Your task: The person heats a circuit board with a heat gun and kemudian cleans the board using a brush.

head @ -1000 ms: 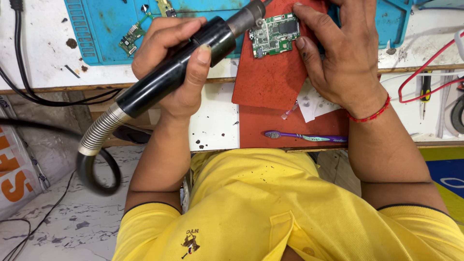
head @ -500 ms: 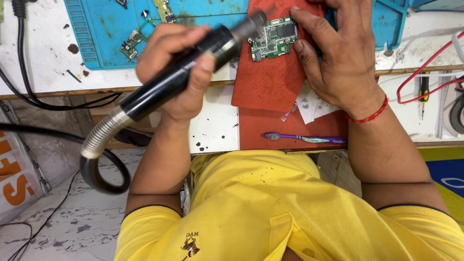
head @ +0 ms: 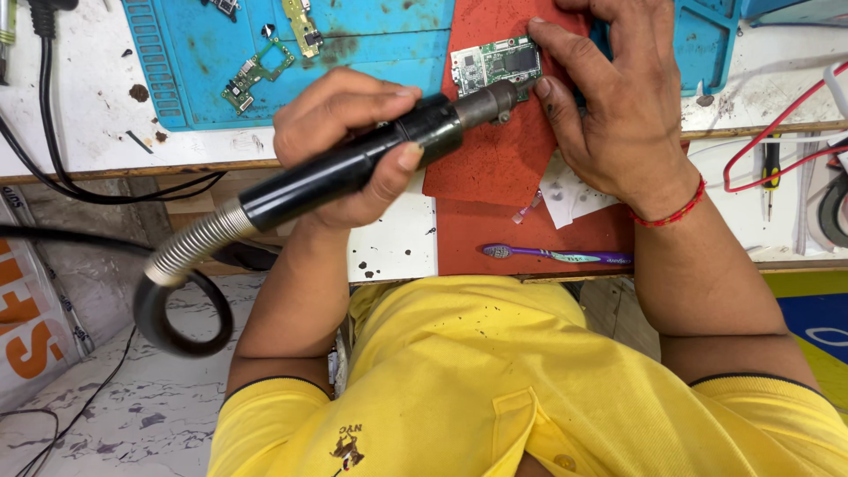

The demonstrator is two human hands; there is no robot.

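Observation:
My left hand (head: 349,146) grips a black hot-air wand (head: 353,168) with a metal nozzle and a coiled metal hose. The nozzle tip sits just at the lower edge of a small green circuit board (head: 490,64). That board lies on a red mat (head: 495,159). My right hand (head: 609,102) rests on the mat, thumb and fingertips pressed against the board's right side, pinning it down. A red thread band circles the right wrist.
A blue work mat (head: 353,53) behind holds other small green boards (head: 256,75). A purple toothbrush (head: 556,256) lies at the red mat's near edge. Black cables (head: 53,132) hang at left; red wires and a screwdriver (head: 770,177) lie at right.
The wand's nozzle has dropped lower and closer to the board's lower edge. The view has shifted slightly. My right hand stays on the board.

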